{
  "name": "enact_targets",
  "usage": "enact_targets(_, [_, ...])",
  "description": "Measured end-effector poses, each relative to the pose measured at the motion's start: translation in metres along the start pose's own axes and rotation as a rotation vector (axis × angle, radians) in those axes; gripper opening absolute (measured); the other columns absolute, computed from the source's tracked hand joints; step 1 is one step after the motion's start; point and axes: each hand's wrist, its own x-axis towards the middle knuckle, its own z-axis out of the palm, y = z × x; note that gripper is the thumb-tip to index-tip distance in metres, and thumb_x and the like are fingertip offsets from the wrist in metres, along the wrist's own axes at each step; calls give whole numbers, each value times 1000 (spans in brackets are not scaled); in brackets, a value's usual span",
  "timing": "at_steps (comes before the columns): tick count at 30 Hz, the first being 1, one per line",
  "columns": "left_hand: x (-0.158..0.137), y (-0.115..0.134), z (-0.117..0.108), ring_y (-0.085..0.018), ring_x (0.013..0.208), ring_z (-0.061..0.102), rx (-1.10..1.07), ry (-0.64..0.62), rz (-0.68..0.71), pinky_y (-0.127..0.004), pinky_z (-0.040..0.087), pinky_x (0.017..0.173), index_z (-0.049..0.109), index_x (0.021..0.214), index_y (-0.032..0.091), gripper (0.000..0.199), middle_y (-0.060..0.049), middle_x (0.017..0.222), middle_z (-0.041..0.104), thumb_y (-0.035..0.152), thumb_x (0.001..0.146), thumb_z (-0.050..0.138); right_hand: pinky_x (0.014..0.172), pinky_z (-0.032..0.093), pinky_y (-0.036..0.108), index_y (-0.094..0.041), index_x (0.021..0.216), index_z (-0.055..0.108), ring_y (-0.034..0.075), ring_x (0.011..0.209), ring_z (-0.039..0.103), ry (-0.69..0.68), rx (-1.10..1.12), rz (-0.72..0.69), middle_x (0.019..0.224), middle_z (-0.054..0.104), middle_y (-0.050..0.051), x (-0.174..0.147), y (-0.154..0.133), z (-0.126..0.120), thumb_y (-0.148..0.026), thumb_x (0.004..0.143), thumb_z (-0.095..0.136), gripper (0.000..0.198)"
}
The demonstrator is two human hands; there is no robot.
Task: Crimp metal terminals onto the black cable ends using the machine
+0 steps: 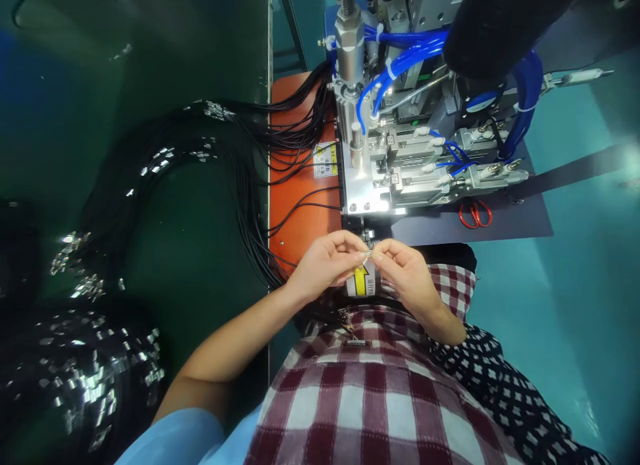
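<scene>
My left hand (336, 262) is closed in a pinch, thumb against forefinger, in front of the machine. Facing it, my right hand (404, 272) pinches too, its fingertips almost meeting the left ones. Between them shows a small shiny metal piece (369, 254), mostly covered by the fingers and too small to name more closely. Just below the fingertips is a white label with a yellow arrow (361, 281). The front edge of the metal machine (367, 197) lies right beyond my hands.
Bundles of black cables (243, 185) with silvery ends run across the dark green table and the orange plate (300, 218). More coiled cables (90, 385) lie lower left. Red-handled scissors (475, 215) rest on the grey base at right. Blue air tubes (415, 52) loop over the machine.
</scene>
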Motion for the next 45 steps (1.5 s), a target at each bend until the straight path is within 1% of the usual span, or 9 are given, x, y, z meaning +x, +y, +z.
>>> enact_targets(2, [0,3,-2,-4,53,47,181,59,89,-17,38,47,60,100,17,24,2,80,56,24,80,71,49,32,22,-18,73,59,8,52,37,38,-52,-14,60,47,-5,2,-2,-2,-33,81,68,20])
enact_targets(6, [3,0,-6,-11,74,56,723,228,450,-23,47,66,65,88,17,4,-1,83,58,15,86,63,50,33,23,-18,72,59,9,55,39,80,-148,-14,63,48,-4,12,-5,-7,-31,80,68,18])
enact_targets(9, [9,-6,-10,-13,82,59,998,229,641,-24,49,73,66,92,17,11,-3,86,61,15,92,55,49,30,24,-17,72,59,8,52,34,79,-174,-19,61,45,-5,23,-2,-11,-32,81,67,19])
enact_targets(11, [13,-8,-13,-13,83,60,1142,200,685,-24,50,73,66,97,16,16,-5,89,61,17,95,51,48,28,24,-17,72,59,7,51,32,71,-188,-27,60,45,-5,31,1,-15,-32,81,66,19])
enact_targets(16, [17,-12,-18,-13,74,58,1456,168,701,-23,49,64,65,110,15,28,-5,84,59,19,99,40,47,26,25,-17,74,60,7,49,31,47,-269,-28,55,42,-7,38,3,-21,-32,83,65,18])
enact_targets(24, [19,-12,-17,-14,73,57,1636,145,642,-24,48,63,65,113,18,28,-6,87,58,17,97,43,45,26,24,-18,75,59,7,47,32,48,-296,-29,54,41,-7,40,3,-24,-36,83,66,20])
enact_targets(30, [20,-12,-17,-16,74,57,1668,138,625,-25,48,63,65,115,19,28,-7,90,59,18,97,43,45,30,24,-19,76,59,8,48,37,57,-320,-31,54,45,-6,41,4,-25,-39,82,67,23])
enact_targets(36, [19,-14,-17,-16,73,57,1693,154,641,-25,48,61,64,117,19,28,-8,91,59,18,96,45,47,33,25,-19,75,59,9,49,41,69,-332,-50,56,49,-4,41,5,-25,-34,83,65,18])
enact_targets(45, [19,-14,-16,-15,72,57,1718,145,605,-25,48,61,62,120,20,30,-8,92,59,18,97,41,49,35,27,-21,78,58,11,51,43,106,-398,-116,60,48,-4,39,13,-25,-33,86,63,15])
